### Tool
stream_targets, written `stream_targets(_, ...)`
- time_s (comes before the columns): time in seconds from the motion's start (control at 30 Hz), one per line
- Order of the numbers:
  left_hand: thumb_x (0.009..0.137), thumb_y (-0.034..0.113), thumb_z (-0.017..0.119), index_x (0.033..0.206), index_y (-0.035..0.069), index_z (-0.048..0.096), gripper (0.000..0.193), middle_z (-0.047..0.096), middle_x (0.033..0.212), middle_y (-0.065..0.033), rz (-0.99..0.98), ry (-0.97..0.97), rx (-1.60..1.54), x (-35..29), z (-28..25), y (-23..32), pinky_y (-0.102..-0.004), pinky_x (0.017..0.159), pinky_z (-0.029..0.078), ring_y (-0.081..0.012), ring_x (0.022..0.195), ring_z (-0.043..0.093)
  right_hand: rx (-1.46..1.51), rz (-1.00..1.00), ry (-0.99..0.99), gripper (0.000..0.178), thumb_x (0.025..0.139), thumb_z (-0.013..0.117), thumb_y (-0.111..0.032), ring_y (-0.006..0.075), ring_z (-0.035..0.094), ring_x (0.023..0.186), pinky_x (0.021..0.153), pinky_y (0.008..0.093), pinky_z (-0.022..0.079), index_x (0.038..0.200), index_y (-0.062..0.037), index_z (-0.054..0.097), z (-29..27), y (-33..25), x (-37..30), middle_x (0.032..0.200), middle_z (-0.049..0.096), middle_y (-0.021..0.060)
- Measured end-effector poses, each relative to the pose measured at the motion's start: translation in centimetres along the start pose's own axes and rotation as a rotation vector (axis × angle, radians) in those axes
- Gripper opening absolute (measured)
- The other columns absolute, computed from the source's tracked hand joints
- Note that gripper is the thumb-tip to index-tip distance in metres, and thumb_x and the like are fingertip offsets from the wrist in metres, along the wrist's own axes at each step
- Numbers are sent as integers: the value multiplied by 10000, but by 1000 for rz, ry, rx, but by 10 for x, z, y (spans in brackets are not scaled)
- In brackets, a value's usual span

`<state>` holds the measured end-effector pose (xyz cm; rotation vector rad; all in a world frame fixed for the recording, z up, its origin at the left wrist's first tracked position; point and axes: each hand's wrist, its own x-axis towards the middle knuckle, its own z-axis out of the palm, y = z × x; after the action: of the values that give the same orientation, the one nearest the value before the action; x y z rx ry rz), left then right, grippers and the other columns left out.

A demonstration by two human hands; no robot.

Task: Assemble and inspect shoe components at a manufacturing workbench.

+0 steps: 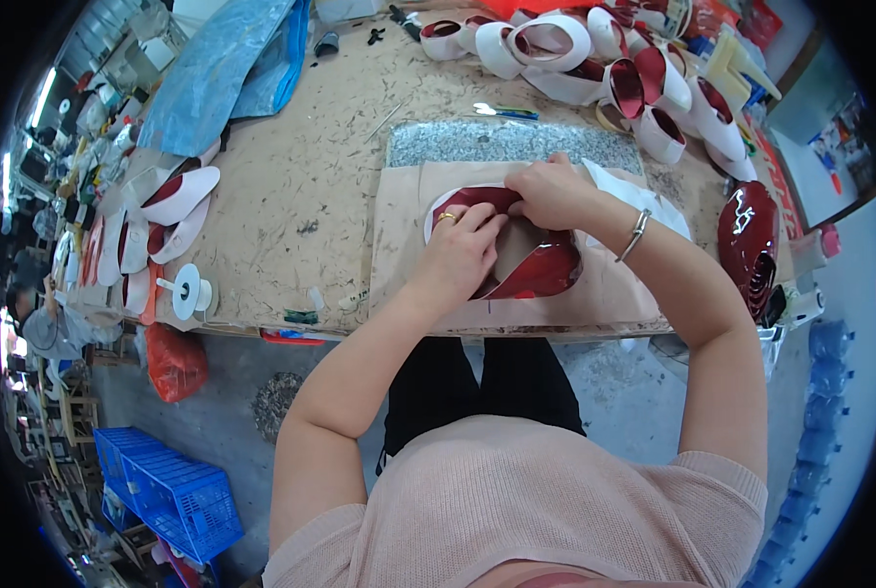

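Observation:
A glossy dark red shoe upper (553,267) with a white rim lies on the board in front of me, curved into an open loop. Its far left part is under my left hand (460,253), whose bent fingers, one with a ring, press and grip the red material along the inner edge. At the far edge of the same piece, my right hand (548,193) has its fingers pinched together on the rim. My fingers partly cover the upper where they meet it. Beneath lies a pale beige board (409,225).
White shoe uppers with red linings (553,44) crowd the far right; more white pieces (183,196) lie at left. A grey speckled slab (507,145), a small blue-handled tool (511,113), blue plastic sheeting (213,73), a white spool (191,292) and stacked red glossy pieces (749,240) surround the board.

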<state>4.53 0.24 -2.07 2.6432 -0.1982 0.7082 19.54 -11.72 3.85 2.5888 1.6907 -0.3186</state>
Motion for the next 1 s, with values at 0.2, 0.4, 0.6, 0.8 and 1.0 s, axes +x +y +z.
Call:
stream_targets(0.2, 782, 28, 587, 1074, 45, 644, 298, 595, 1074, -109, -7, -5, -169, 1, 1, -8, -387, 886, 439, -291, 967, 551, 81, 40, -169, 331, 734, 714, -229, 286, 622, 942, 844, 452, 392, 1035, -114, 640, -22, 3, -4, 917, 672, 93)
stream_targets(0.4, 794, 58, 622, 978, 39, 675, 192, 662, 945, -95, -287, -257, -360, 70, -39, -23, -337, 783, 492, -243, 877, 621, -2, -267, -65, 356, 677, 710, -119, 252, 617, 916, 861, 431, 375, 1026, -133, 644, -7, -24, -13, 890, 667, 62)
stream_targets(0.6, 699, 104, 765, 893, 45, 690, 216, 668, 801, -98, -435, -579, -386, 61, -34, -46, -299, 699, 504, -184, 730, 623, -22, -252, -77, 316, 687, 649, -53, 213, 623, 859, 856, 402, 355, 982, -165, 651, -7, -30, -21, 833, 666, 25)
stream_targets(0.8, 683, 106, 775, 864, 44, 675, 216, 662, 779, -91, -522, -562, -257, 61, -20, -39, -310, 642, 507, -164, 722, 618, -13, -373, -30, 225, 728, 668, -136, 226, 637, 835, 862, 412, 345, 950, -168, 663, 3, -36, -25, 802, 676, 34)
stream_targets(1.0, 772, 94, 694, 864, 47, 642, 115, 618, 896, -95, -138, 425, -141, 35, -29, -37, -331, 694, 492, -226, 795, 603, 167, -145, -47, 271, 753, 712, -279, 255, 622, 941, 880, 426, 341, 981, -137, 672, -2, -30, -20, 899, 677, 80)
